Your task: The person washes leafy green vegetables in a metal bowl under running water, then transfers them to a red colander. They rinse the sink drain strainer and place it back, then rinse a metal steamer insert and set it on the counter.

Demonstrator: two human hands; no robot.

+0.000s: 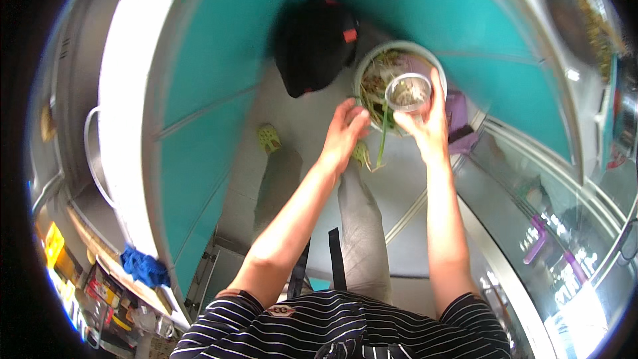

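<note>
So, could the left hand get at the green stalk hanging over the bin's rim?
Probably yes: the left hand is close beside the green stalk, with nothing visible between them; the right hand holds the round container.

At the grey floor's (242, 166) far edge, walls (212, 86) are teal, the bag (309, 56) black with an orange-red patch (350, 35). The bin (400, 44) is pale green, scraps (374, 80) green and straw-brown, the cup (408, 93) silvery. The shirt (332, 319) is black, white-striped, clogs (268, 138) yellow-green.

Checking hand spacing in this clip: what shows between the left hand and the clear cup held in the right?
In the head view, green stalks hanging over the rim of the bin show between the left hand and the clear cup.
</note>
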